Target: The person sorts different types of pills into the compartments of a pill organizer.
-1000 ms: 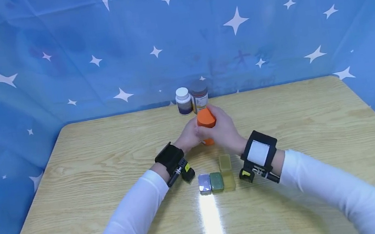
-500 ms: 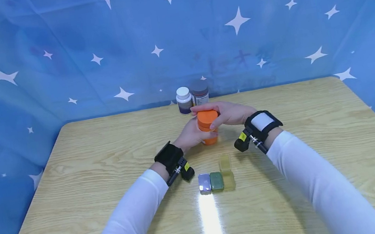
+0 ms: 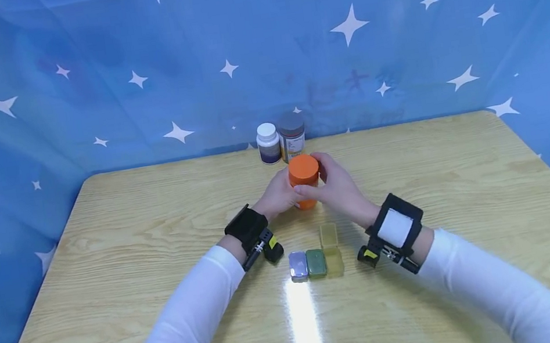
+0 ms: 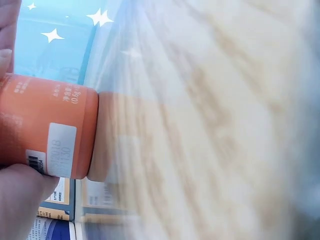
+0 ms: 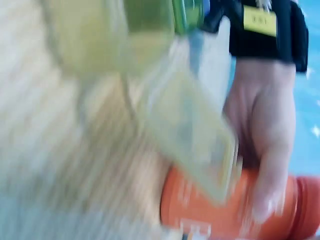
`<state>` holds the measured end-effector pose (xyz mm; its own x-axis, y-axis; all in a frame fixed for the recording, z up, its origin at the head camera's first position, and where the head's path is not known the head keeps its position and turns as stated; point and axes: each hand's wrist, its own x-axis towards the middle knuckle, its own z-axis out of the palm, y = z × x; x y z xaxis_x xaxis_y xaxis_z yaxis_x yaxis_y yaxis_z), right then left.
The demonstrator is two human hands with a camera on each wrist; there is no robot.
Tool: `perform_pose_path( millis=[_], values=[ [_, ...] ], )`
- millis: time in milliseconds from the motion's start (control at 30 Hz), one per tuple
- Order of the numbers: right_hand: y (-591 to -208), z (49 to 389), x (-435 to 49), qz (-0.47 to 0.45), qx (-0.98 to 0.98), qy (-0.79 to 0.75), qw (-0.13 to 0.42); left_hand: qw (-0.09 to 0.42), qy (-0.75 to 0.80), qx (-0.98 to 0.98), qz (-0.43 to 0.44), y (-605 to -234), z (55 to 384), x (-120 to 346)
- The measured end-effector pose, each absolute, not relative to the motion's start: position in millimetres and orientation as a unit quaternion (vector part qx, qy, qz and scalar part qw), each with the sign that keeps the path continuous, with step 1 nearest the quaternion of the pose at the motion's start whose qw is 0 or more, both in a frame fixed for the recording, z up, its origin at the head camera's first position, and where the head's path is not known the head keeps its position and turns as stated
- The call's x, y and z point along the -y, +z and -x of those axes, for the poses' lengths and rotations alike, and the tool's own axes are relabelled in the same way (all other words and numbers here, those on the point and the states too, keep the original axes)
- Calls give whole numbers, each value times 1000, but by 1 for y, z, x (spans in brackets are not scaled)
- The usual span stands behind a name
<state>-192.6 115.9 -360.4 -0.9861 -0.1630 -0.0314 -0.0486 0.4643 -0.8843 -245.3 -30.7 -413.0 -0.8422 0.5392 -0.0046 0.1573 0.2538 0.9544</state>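
Note:
An orange bottle (image 3: pixel 304 176) with an orange lid (image 3: pixel 303 166) stands upright above the middle of the table. My left hand (image 3: pixel 275 196) grips its body from the left; in the right wrist view the thumb (image 5: pixel 270 190) lies across the bottle. From the right, my right hand (image 3: pixel 338 189) holds the lid, thumb in front and fingers at the far right side. The lid sits on the bottle. A white printed label (image 4: pixel 62 150) shows near the bottle's base in the left wrist view. My right hand's grip is out of sight in the right wrist view.
Behind the orange bottle stand a white-capped bottle (image 3: pixel 268 144) and a dark-lidded jar (image 3: pixel 292 137). Nearer me sit small purple (image 3: pixel 298 266), green (image 3: pixel 316 263) and yellow (image 3: pixel 334 263) boxes in a row. The yellow one's lid (image 3: pixel 328 235) is flipped back.
My right hand turned over the lid with its wrist raised, then swung back, wrist lower and nearer me. My left hand has kept its grip on the bottle.

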Motion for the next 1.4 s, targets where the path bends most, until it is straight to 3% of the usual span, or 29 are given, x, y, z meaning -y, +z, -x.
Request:
perform_pose_path(
  millis=[133, 367, 467, 700, 833, 967, 1100, 1267, 1400],
  values=[
    [-364, 191, -103, 41, -861, -505, 35, 155, 563, -774, -246, -411, 244, 33],
    [-367, 205, -105, 46, -848, -525, 47, 161, 580, -759, -249, -412, 244, 32],
    [-368, 218, -118, 87, -836, -534, 89, 176, 594, -746, -243, -413, 246, 30],
    [-369, 256, -145, 213, -755, -568, 251, 179, 583, -758, -230, -413, 247, 30],
    [-366, 261, -151, 239, -702, -609, 280, 177, 575, -765, -228, -412, 245, 30],
    [-351, 252, -165, 202, -761, -572, 229, 183, 572, -769, -219, -412, 245, 26],
    [-330, 234, -193, 162, -874, -425, 169, 189, 570, -775, -200, -412, 246, 21],
    [-323, 211, -238, 152, -932, -295, 146, 192, 569, -776, -192, -412, 246, 23],
    [-336, 198, -267, 109, -960, -197, 166, 190, 570, -776, -190, -413, 246, 26]
  ],
)
